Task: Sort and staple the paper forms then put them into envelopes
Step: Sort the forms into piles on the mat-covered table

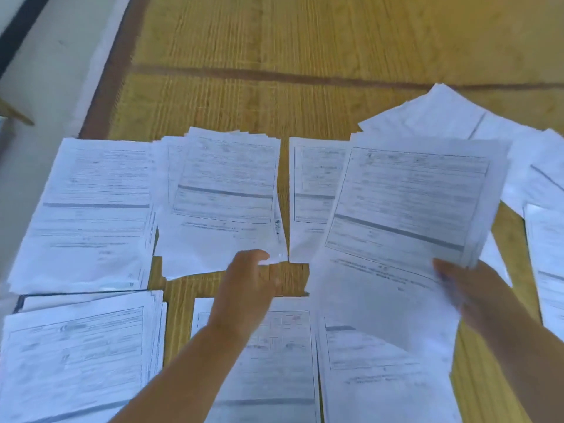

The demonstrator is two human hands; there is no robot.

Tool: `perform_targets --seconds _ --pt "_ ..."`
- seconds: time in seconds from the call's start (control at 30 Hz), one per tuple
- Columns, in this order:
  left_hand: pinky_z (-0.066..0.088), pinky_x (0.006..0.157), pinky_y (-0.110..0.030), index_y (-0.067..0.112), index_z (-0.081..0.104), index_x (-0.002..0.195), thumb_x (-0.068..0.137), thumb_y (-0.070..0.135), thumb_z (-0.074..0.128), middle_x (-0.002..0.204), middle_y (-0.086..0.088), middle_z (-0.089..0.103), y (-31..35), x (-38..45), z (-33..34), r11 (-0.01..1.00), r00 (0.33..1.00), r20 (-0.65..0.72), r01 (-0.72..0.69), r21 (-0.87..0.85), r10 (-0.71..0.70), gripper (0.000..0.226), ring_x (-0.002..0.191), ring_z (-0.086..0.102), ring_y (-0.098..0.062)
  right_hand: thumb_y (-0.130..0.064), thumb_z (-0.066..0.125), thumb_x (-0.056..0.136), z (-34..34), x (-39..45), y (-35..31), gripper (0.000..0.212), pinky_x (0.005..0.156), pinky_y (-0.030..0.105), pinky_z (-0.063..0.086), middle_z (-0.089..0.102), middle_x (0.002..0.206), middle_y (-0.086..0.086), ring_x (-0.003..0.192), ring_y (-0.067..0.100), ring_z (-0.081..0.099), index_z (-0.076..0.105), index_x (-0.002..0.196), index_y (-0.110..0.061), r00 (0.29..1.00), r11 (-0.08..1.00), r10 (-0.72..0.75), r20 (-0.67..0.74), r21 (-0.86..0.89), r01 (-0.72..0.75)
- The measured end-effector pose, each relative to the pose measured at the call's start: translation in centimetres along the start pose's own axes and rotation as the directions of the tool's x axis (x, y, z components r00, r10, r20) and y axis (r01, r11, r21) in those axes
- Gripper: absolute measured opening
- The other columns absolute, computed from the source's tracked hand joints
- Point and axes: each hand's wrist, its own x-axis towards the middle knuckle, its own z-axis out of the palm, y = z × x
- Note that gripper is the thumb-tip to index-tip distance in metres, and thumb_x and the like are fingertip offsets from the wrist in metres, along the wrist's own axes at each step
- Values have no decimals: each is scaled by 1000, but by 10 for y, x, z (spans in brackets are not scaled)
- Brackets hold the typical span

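1. Nearest the camera, three stacks of printed forms lie side by side on the woven mat [305, 41]: a near-left stack [79, 358], a near-middle stack [274, 361] that the left forearm crosses, and a near-right stack [381, 377]
2. Left hand [247, 288] reaches forward with its fingers curled and narrow, the thumb and fingertips pinching the near edge of the middle pile [222, 190] at its bottom right corner
3. Just left of those fingers lies the far-left pile [91, 209], its edge overlapping the middle pile
4. Just right of those fingers, across a thin strip of bare mat, sits another pile [311, 190], partly covered by lifted paper
5. Right hand [476, 294] holds a sheaf of forms [406, 215] by its lower right edge, thumb on top and fingers hidden beneath; the sheaf tilts up off the mat and hangs over the near-right stack
6. Beyond and to the right of the right hand's fingers, loose sheets [433, 114] fan out, and more papers [546, 239] lie at the right edge
7. Every page is too blurred to read
8. Past the left piles, a pale floor [55, 71] borders the mat
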Motion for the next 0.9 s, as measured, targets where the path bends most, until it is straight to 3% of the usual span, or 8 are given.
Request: perform_targets --seconds 0.1,0.2,0.33,0.43,0.5,0.7,0.8,0.9 --pt "36 108 -33 11 48 134 76 29 78 140 -4 45 -29 38 2 937 984 46 -176 301 170 68 132 39 -23 -55 91 24 11 18 -7 87 72 35 58 76 92 2 84 20 74 71 97 -11 999 1000 -28 -20 2 28" --pt "26 114 -46 9 42 139 72 47 77 149 -11 36 -43 65 8 817 966 158 -257 516 204 85 139 30 -34 -29 78 76 24 33 -12 27 92 45 50 76 91 -1 85 19 73 69 97 -15 1000 1000 -25 -2 -3 25" --pt "55 76 -44 2 54 117 66 36 83 123 -21 58 -49 82 8 670 915 265 -404 623 305 69 108 59 -39 -7 60 92 27 56 -8 15 94 40 47 76 89 -6 83 13 73 68 96 -19 999 997 -29 -19 -77 28" --pt "48 45 -29 4 51 110 59 12 85 98 -13 63 -52 85 -4 620 846 320 -532 577 427 62 82 63 -32 -9 60 92 26 64 -6 15 92 38 47 76 94 -5 87 14 72 68 98 -20 1000 993 0 22 -122 2" --pt "41 50 -25 12 43 118 64 -3 74 90 -8 60 -52 87 -13 692 834 314 -552 465 454 64 70 58 -27 -10 61 92 28 67 -5 14 92 38 47 76 92 -6 89 15 71 68 97 -21 1000 990 9 26 -141 -5" --pt "40 70 -28 15 59 118 88 30 61 88 0 62 -48 89 -20 971 978 -97 -169 171 187 33 79 59 -27 -4 56 93 47 70 -9 19 83 37 49 74 91 0 84 18 71 65 95 -21 990 988 66 124 -147 -47" --pt "38 72 -16 24 49 131 89 23 64 103 9 56 -50 88 -18 997 987 -149 -69 -16 66 45 86 50 -12 -3 58 92 69 75 -5 19 84 38 51 76 94 0 88 18 72 67 100 -18 976 984 74 203 -177 -38" --pt "40 63 -15 19 59 121 88 24 62 85 0 63 -56 87 -13 995 981 -189 12 -103 -32 34 74 55 -20 -6 62 90 92 83 0 24 102 47 45 71 109 6 105 26 65 67 112 -15 969 973 91 231 -226 -37"
